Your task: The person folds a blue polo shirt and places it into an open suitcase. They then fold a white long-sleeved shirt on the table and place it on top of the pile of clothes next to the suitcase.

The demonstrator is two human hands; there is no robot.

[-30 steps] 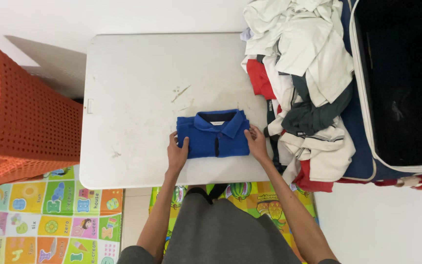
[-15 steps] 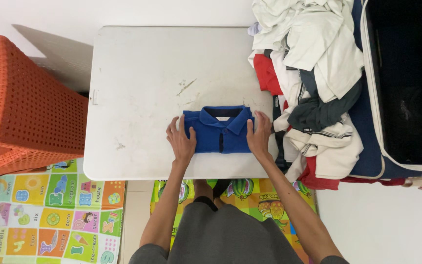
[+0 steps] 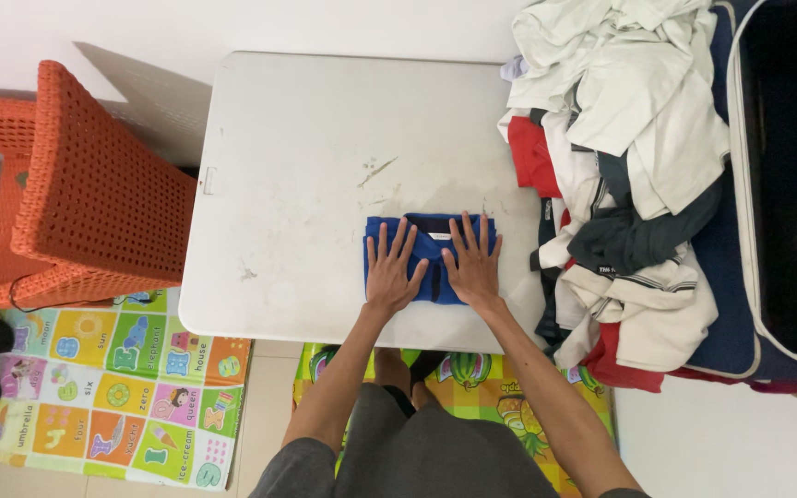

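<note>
A folded blue polo shirt lies near the front edge of the white table. My left hand rests flat on its left half, fingers spread. My right hand presses flat on its right half, fingers spread too. Both palms cover most of the shirt; only the collar and the edges show. Neither hand grips anything.
A pile of unfolded clothes, white, red and dark, covers the table's right end. An open dark suitcase stands to its right. An orange woven chair is at the left. A colourful play mat lies on the floor.
Both hands have slid from the shirt's outer edges inward onto its top. They now lie flat side by side on it.
</note>
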